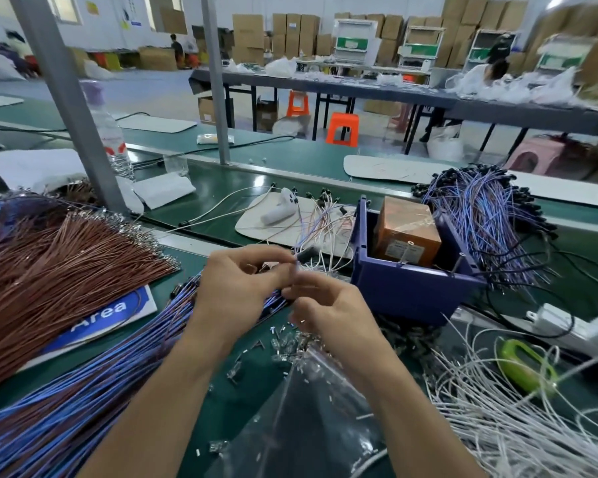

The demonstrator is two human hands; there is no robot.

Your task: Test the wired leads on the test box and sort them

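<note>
My left hand (pixel 237 282) and my right hand (pixel 328 305) meet over the green bench, both pinching one thin lead with a small black end piece (pixel 306 254) between the fingertips. Motion blur hides the exact grip. A long bundle of blue-purple leads (pixel 94 381) lies under my left forearm. The brown test box (pixel 406 232) sits inside a blue bin (pixel 404 291) just right of my hands. A pile of blue-purple leads with black ends (pixel 484 215) lies behind the bin. Several white-and-brown leads (pixel 325 215) rest on a white mat beyond my hands.
A fan of brown wires (pixel 49 267) covers the left. White wires (pixel 518 408) spread at lower right by a green object (pixel 525 367). A clear bag (pixel 304 408) and loose metal terminals (pixel 283 343) lie below my hands. A water bottle (pixel 113 139) stands near a grey post (pixel 69 98).
</note>
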